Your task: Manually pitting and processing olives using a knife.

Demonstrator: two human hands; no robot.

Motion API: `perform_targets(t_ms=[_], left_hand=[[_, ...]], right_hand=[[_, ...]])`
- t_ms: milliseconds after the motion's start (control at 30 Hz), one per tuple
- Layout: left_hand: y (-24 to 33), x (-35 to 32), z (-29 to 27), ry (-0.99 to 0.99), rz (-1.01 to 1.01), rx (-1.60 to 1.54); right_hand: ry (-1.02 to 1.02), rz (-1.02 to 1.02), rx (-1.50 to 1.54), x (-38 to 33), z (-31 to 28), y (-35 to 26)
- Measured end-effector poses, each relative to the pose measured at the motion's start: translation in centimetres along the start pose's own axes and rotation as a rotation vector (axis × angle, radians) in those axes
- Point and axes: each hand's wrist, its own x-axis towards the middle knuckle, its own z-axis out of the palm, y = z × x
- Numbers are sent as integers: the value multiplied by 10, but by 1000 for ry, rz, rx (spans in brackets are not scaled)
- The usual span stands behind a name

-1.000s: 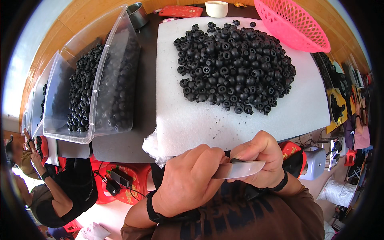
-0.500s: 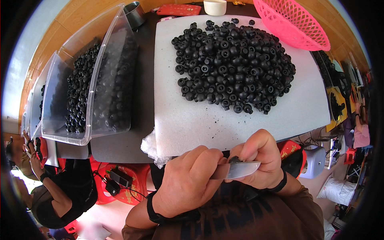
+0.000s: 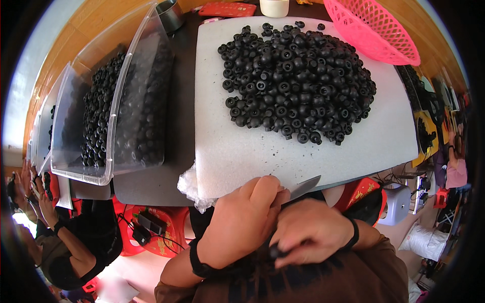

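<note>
My left hand is closed round a knife, whose blade points up and to the right over the near edge of the white foam sheet. Lower and to the right, close against my body, my right hand pinches a small round black plastic piece between its fingertips. Part of that piece is hidden by the fingers. A large heap of similar black pieces, rounded and with holes, lies on the far half of the sheet.
Left of the sheet stands a clear plastic bin holding more black pieces. A pink mesh basket, a white cup and a metal cup sit at the back. Another person works at the far left.
My right hand has moved down and left toward my body with the black piece, away from the blade. The knife in my left hand has swung its tip upward, toward the sheet.
</note>
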Motion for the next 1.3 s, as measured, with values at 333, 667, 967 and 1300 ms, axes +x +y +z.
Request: perform_targets(t_ms=[333, 667, 967, 1300], left_hand=[[0, -12, -16, 84, -97, -448], [7, -7, -21, -218, -151, -788], [2, -9, -14, -63, -197, -759], [4, -6, -16, 4, 156, -28]], right_hand=[[401, 83, 210, -17, 6, 4], [380, 138, 84, -24, 7, 10], [399, 126, 369, -19, 8, 12], [437, 112, 561, -20, 10, 12]])
